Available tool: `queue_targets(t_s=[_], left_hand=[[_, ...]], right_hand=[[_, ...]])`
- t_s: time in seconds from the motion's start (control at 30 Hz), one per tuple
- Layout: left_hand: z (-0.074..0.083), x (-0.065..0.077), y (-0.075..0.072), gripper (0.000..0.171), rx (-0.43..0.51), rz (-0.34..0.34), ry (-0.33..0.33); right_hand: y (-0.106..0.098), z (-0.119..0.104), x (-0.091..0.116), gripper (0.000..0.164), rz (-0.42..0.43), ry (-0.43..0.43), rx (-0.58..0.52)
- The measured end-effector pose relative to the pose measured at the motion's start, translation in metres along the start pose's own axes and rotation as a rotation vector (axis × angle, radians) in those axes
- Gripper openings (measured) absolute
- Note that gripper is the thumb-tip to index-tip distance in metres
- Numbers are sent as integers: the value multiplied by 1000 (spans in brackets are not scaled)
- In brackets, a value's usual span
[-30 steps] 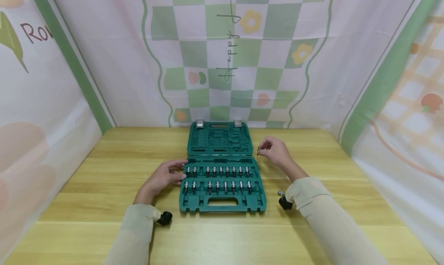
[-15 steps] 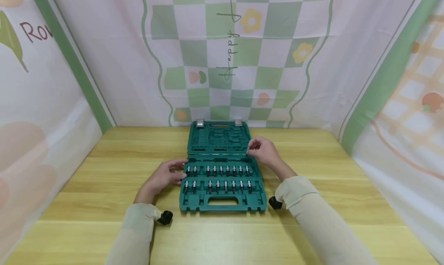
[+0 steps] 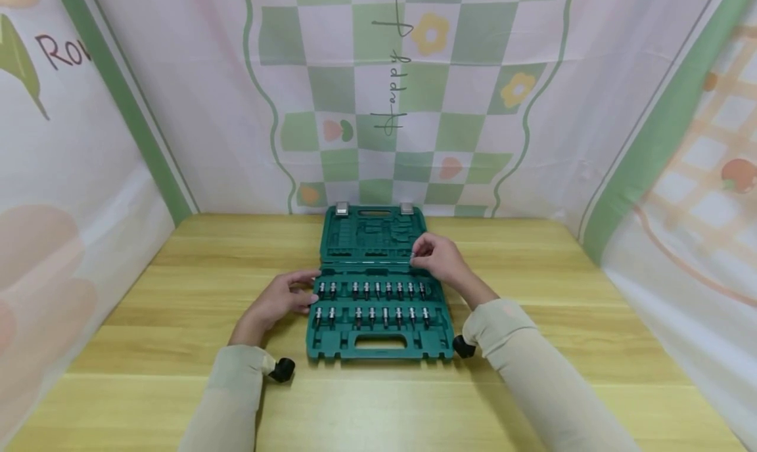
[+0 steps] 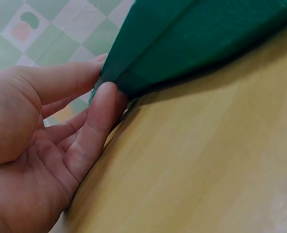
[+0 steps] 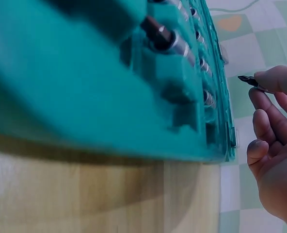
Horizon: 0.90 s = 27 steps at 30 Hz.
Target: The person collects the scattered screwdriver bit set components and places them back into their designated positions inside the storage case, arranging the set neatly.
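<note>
My right hand [image 3: 440, 260] pinches a bit socket with a dark cross-shaped tip [image 5: 247, 80] between thumb and forefinger. It hovers over the hinge side of an open green tool case [image 3: 378, 348], near the right end. My left hand [image 3: 282, 301] touches the left edge of the case. In the left wrist view its fairly straight fingertips [image 4: 104, 94] press against the green side wall. Two rows of silver bit sockets [image 3: 385, 316] lie in the case's lower half, with gaps toward the left of both rows. In the right wrist view one socket [image 5: 180, 46] shows its dark tip.
The moulded lid [image 3: 355, 232] with two silver latches [image 3: 342, 209] lies folded back toward the checkered cloth [image 3: 372, 77]. A wood-grain table [image 3: 378, 412] carries the case. Black wrist devices [image 3: 282, 370] hang at both cuffs.
My right hand has moved left with the bit socket, from beside the case to over its hinge. The left hand stays at the case edge.
</note>
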<state>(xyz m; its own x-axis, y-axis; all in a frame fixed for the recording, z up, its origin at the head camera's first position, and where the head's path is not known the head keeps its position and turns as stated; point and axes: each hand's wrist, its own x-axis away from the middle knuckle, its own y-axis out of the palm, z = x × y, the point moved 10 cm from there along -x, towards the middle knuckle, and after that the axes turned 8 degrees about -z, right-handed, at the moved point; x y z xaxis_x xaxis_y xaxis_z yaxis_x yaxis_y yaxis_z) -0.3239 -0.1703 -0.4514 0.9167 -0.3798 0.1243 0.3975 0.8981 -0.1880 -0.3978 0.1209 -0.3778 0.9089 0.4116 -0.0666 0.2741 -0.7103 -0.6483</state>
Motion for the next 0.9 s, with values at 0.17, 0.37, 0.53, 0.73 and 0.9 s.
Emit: queue_targets(t_s=[0.17,0.37,0.53,0.73,0.9], left_hand=[[1,1,1,53,-6,-3,3],[2,1,1,54,-4,-4,3],[3,2,1,54,-4,0,-3],[3,2,1,54,-3,-1,1],[3,1,1,54,2,0,3]], right_hand=[[4,-9,-3,13,-24,-10,-7],[11,-14,-6,12,-50,-6,-16],[20,-18,-11,13,-69,12,-11],[32,-24,-15,12,-110,5,2],[39,-26,-16,11,-136,12,28]])
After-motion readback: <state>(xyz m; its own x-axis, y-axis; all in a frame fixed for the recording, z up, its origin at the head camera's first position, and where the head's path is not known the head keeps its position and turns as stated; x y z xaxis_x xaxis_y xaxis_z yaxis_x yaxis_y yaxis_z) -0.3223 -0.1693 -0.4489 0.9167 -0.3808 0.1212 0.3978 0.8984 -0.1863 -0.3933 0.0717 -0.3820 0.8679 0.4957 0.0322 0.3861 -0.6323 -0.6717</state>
